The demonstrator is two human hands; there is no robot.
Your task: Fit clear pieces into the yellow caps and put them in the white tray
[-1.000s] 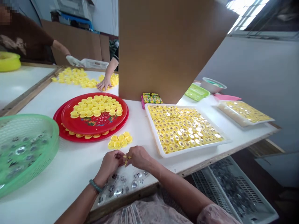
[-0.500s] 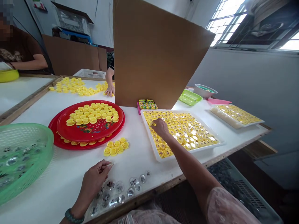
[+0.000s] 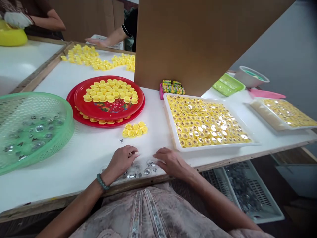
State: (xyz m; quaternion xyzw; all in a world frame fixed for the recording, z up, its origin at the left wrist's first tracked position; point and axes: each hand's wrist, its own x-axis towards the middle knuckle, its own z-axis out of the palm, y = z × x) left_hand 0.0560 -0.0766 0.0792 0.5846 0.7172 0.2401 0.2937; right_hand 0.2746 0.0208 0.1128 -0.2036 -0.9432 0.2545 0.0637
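Beside the left edge, green basket [image 3: 69, 127]: a wide, perforated bowl shape, clear marked pieces lying inside.
Red tray [image 3: 99, 110]: stacked over another, bearing small yellow cups [image 3: 110, 94]; they look light and somewhat flexible, easiest for me to lift by their rims.
Left hand [image 3: 120, 161]: low over the white tabletop [image 3: 89, 172], fingertips curled close to the thumb; I cannot tell whether something is pinched there.
Loose cups [image 3: 135, 130]: a small cluster just beyond that hand, near the red trays.
Clear domes [image 3: 131, 175]: scattered by the table's near edge, under and between both hands. I judge them thin, nearly weightless and slippery, apt to dent if squeezed; I would take each by its edge, gently (glare hides some outlines from my distant seat).
Right hand [image 3: 170, 162]: beside the domes, fingers lightly bent, thumb apart, nothing visible between them.
White tray [image 3: 218, 147]: farther right, filled with rows of yellow cups with shiny, marked tops.
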